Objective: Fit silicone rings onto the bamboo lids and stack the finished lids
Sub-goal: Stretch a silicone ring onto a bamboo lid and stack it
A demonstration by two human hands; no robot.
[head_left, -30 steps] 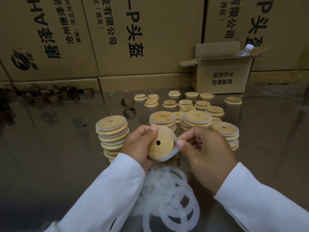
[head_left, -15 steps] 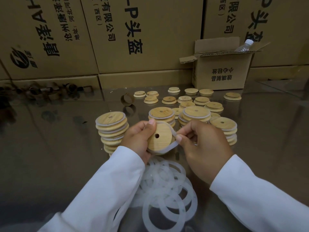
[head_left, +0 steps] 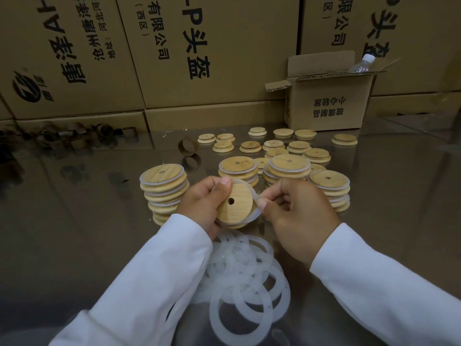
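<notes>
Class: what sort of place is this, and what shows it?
Probably a packing or assembly workshop: printed cardboard cartons stacked behind the table, piles of bamboo lids, and loose silicone rings.

The large brown cardboard cartons [head_left: 224, 28] stacked well beyond the left grip [head_left: 202, 203] carry slanted black print: "头盔", "有限公司", "(西区)", "地址". The small open brown cardboard box [head_left: 326, 108] beyond the right grip [head_left: 299, 216] reads "玻璃制品" and "小心轻放".

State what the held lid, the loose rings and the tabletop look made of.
Held lid: pale wood-like grain, matte, likely bamboo. Loose rings: milky, translucent, likely silicone. Tabletop: glossy, mirrors the boxes; polished metal or glass, unclear.
</notes>
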